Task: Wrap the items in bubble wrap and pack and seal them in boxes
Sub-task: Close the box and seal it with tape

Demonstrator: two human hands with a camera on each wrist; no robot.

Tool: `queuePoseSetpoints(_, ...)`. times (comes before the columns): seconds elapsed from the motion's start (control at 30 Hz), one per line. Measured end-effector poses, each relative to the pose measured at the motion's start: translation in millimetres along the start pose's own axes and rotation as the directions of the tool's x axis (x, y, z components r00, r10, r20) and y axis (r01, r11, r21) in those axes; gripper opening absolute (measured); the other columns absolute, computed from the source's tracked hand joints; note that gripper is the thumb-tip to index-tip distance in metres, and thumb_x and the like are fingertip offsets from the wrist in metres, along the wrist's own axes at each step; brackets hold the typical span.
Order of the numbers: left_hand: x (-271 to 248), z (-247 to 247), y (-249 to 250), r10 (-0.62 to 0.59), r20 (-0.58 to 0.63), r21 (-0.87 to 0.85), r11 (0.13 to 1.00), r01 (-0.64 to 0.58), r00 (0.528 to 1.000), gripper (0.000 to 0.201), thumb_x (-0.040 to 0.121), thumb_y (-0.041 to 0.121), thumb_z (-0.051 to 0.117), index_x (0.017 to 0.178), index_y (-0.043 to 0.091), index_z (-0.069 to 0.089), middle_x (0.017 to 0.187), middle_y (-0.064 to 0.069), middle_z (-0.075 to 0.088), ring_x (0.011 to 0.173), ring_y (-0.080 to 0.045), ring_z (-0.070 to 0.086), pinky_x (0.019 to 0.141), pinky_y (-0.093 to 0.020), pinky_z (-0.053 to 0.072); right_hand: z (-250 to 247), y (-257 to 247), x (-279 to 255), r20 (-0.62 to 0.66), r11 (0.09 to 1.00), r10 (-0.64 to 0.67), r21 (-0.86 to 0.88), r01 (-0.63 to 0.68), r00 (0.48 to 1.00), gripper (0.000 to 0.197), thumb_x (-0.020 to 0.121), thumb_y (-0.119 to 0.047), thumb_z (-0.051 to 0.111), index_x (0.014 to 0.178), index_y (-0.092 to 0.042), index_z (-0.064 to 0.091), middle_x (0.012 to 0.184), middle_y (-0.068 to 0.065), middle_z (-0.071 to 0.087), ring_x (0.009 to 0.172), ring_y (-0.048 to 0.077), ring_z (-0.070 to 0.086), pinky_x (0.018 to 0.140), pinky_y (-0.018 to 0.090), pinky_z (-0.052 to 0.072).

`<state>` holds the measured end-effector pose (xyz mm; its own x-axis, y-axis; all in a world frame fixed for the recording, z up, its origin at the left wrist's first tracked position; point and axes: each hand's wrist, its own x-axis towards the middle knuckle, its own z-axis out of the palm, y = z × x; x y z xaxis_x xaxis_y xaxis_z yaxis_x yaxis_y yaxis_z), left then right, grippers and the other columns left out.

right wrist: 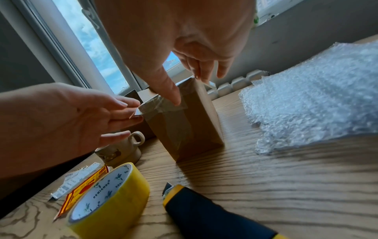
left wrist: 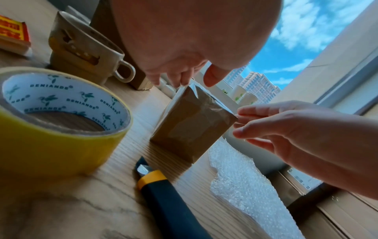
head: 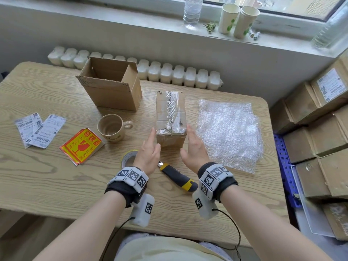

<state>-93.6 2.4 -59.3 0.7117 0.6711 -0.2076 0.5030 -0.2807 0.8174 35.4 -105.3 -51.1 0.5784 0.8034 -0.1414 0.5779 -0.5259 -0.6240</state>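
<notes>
Straight-fingered left hand and right hand flank the taped box, apparently pressing its tape ends flat.

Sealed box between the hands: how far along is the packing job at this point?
Done: the sealed box is closed, clear tape along its top seam. In hand: the left hand and right hand, fingers straight, flank its near end, apparently pressing tape down. Left: the mug stands unwrapped, the bubble wrap lies flat, and the open box waits.
</notes>
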Motion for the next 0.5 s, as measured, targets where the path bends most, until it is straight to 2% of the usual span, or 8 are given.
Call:
queuePoseSetpoints(0.03, 0, 1, 0, -0.029, -0.002, -0.027, 0.999, 0.029, 1.000, 0.058, 0.098, 0.011, 0.035, 0.151, 0.014, 0.010, 0.144, -0.017, 0.042, 0.132, -0.031, 0.039, 0.109, -0.034, 0.027, 1, -1, 0, 0.010, 0.999, 0.025, 0.028, -0.026, 1.000, 0.080, 0.087, -0.007, 0.054, 0.152, -0.011, 0.008, 0.157, 0.005, 0.020, 0.140, 0.023, 0.030, 0.114, 0.037, 0.028)
queuePoseSetpoints(0.1, 1, 2, 0, -0.047, -0.013, -0.035, 0.998, 0.046, 0.999, 0.060, 0.096, 0.007, 0.036, 0.151, 0.015, 0.012, 0.134, -0.025, 0.049, 0.123, -0.037, 0.047, 0.104, -0.039, 0.035, 2, -3, 0, 0.018, 0.994, 0.074, 0.084, -0.075, 0.997, 0.081, 0.086, -0.004, 0.053, 0.152, -0.013, 0.008, 0.153, 0.008, 0.030, 0.131, 0.025, 0.041, 0.106, 0.031, 0.035)
queuePoseSetpoints(0.17, 2, 2, -2, -0.051, -0.008, -0.019, 0.999, 0.051, 0.999, 0.063, 0.093, 0.002, 0.036, 0.151, 0.015, 0.014, 0.135, -0.023, 0.050, 0.121, -0.036, 0.049, 0.104, -0.039, 0.036, 3, -4, 0, 0.005, 0.978, 0.118, 0.174, -0.117, 0.993, 0.081, 0.083, 0.001, 0.050, 0.152, -0.015, 0.010, 0.145, 0.008, 0.042, 0.121, 0.025, 0.050, 0.097, 0.027, 0.040)
queuePoseSetpoints(0.23, 5, 0, -5, -0.051, -0.012, -0.026, 0.998, 0.050, 0.999, 0.065, 0.090, -0.001, 0.037, 0.150, 0.015, 0.019, 0.140, -0.016, 0.048, 0.116, -0.033, 0.054, 0.103, -0.036, 0.038, 3, -4, 0, -0.006, 0.942, 0.138, 0.310, -0.129, 0.990, 0.081, 0.080, 0.011, 0.045, 0.151, -0.013, 0.014, 0.149, 0.003, 0.037, 0.131, 0.019, 0.044, 0.105, 0.025, 0.036)
queuePoseSetpoints(0.3, 7, -5, -5, -0.038, -0.053, 0.001, 0.999, 0.038, 0.998, 0.065, 0.087, -0.002, 0.042, 0.148, 0.016, 0.027, 0.138, -0.009, 0.051, 0.104, -0.027, 0.059, 0.099, -0.031, 0.041, 0, 0, 2, -0.001, 0.874, 0.177, 0.459, -0.157, 0.984, 0.077, 0.081, 0.017, 0.040, 0.150, -0.009, 0.019, 0.151, 0.005, 0.034, 0.137, 0.015, 0.036, 0.113, 0.029, 0.030)
queuePoseSetpoints(0.37, 7, -8, -4, 0.041, -0.106, 0.065, 0.997, -0.035, 0.994, 0.069, 0.085, -0.002, 0.051, 0.147, 0.018, 0.030, 0.135, -0.007, 0.054, 0.113, -0.024, 0.057, 0.098, -0.027, 0.040, -4, 3, 7, 0.028, 0.800, 0.258, 0.554, -0.230, 0.966, 0.066, 0.086, 0.012, 0.042, 0.147, -0.007, 0.025, 0.146, 0.009, 0.040, 0.133, 0.019, 0.042, 0.111, 0.034, 0.035)
queuePoseSetpoints(0.43, 7, -7, -5, 0.160, -0.104, 0.142, 0.979, -0.144, 0.982, 0.079, 0.082, 0.002, 0.062, 0.149, 0.022, 0.023, 0.148, -0.004, 0.039, 0.131, -0.018, 0.043, 0.104, -0.025, 0.035, -5, 8, 12, 0.028, 0.759, 0.330, 0.586, -0.284, 0.943, 0.056, 0.088, 0.006, 0.051, 0.140, -0.005, 0.036, 0.131, 0.010, 0.052, 0.119, 0.020, 0.053, 0.103, 0.033, 0.043)
queuePoseSetpoints(0.5, 8, -3, -4, 0.217, -0.087, 0.238, 0.952, -0.191, 0.972, 0.085, 0.080, 0.004, 0.067, 0.149, 0.024, 0.022, 0.156, -0.002, 0.022, 0.135, -0.020, 0.038, 0.103, -0.035, 0.041, -2, 11, 17, -0.004, 0.759, 0.379, 0.573, -0.308, 0.926, 0.046, 0.086, -0.001, 0.060, 0.130, -0.004, 0.047, 0.110, 0.007, 0.061, 0.106, 0.019, 0.060, 0.095, 0.032, 0.049)
